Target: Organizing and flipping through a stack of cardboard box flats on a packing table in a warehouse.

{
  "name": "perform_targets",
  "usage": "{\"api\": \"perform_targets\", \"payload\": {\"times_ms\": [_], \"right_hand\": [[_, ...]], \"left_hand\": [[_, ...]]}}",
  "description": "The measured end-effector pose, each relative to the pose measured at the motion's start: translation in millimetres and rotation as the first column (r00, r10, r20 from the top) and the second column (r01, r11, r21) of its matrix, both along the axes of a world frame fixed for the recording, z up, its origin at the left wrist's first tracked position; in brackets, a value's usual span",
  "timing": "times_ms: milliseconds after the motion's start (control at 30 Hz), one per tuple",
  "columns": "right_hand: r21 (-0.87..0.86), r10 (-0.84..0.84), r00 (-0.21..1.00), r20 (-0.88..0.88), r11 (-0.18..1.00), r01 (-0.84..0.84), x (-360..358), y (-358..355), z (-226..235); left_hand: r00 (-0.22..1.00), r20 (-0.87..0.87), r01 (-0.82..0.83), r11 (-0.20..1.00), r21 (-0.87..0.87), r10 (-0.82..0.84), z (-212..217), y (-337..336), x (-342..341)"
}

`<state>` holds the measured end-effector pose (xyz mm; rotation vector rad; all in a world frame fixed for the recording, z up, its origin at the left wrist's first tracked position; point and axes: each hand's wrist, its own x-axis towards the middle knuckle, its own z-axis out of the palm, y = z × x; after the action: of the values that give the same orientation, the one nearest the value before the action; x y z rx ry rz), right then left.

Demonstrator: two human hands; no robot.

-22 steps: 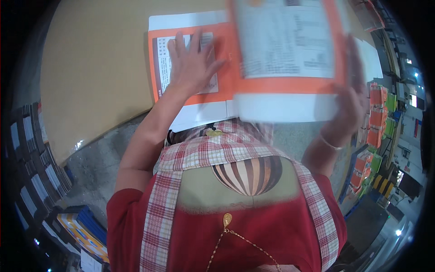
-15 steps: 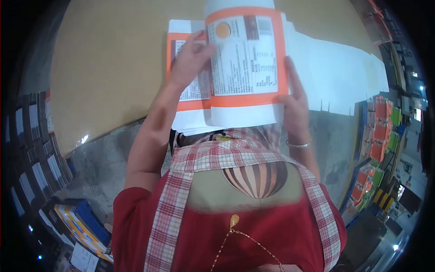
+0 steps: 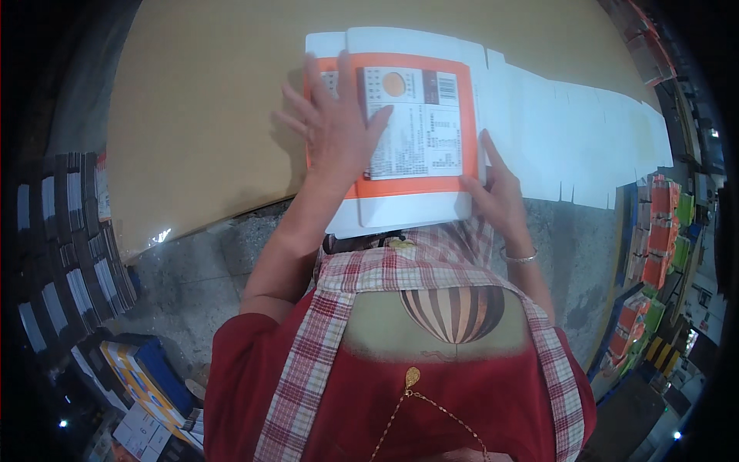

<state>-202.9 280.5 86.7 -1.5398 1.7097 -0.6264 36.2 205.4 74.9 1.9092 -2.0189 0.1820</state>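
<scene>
A printed sheet (image 3: 419,185) with an orange border and white margins lies over similar sheets, slightly offset to their right. My left hand (image 3: 336,127) rests palm down on its left part, fingers spread and thumb on the printed panel. Orange and white edges of the sheet beneath (image 3: 327,42) show past my fingers. At the lower right edge, my right hand (image 3: 502,192) has its thumb on the border and its index finger along the side; its other fingers are partly hidden. White sheets (image 3: 570,138) with notched edges fan out to the right.
The sheets lie on a brown tabletop (image 3: 200,115), its near edge close to my body. Stacks of dark and white material (image 3: 69,246) stand at left, with a blue and yellow stack (image 3: 146,377) below. Orange and green bundles (image 3: 658,231) line the right side.
The raised printed sheet has come down flat onto the others. My left hand has moved right onto it and spread its fingers. My right hand stays at its right edge, slightly lower.
</scene>
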Motion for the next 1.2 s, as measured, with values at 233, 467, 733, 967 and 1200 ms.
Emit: {"api": "perform_targets", "payload": {"times_ms": [233,467,733,967,1200], "right_hand": [[-0.055,0.202,0.936,-0.289,0.972,-0.226,55.8,-7.1,-2.2],[-0.125,0.19,0.866,-0.462,0.953,-0.275,29.1,-20.7,-1.3],[-0.144,0.005,0.949,0.315,0.989,0.043,7.7,-76.4,-23.3],[-0.303,0.166,0.732,-0.661,0.833,-0.462,65.4,-63.7,-36.0],[-0.202,0.374,0.605,-0.703,0.711,-0.673,49.8,7.9,8.4]], "left_hand": [[0.802,-0.595,0.222,0.947,0.231,-0.043,8.5,0.1,36.0],[0.944,-0.064,0.32,0.856,0.405,-0.323,-16.2,-18.4,-10.7],[0.937,0.032,0.34,0.928,0.155,-0.349,-51.3,-11.2,-8.6],[0.943,0.051,0.315,0.934,0.17,-0.328,-44.0,-8.9,-8.1],[0.926,0.054,0.367,0.925,0.101,-0.373,-40.5,-9.0,-7.6]]}}
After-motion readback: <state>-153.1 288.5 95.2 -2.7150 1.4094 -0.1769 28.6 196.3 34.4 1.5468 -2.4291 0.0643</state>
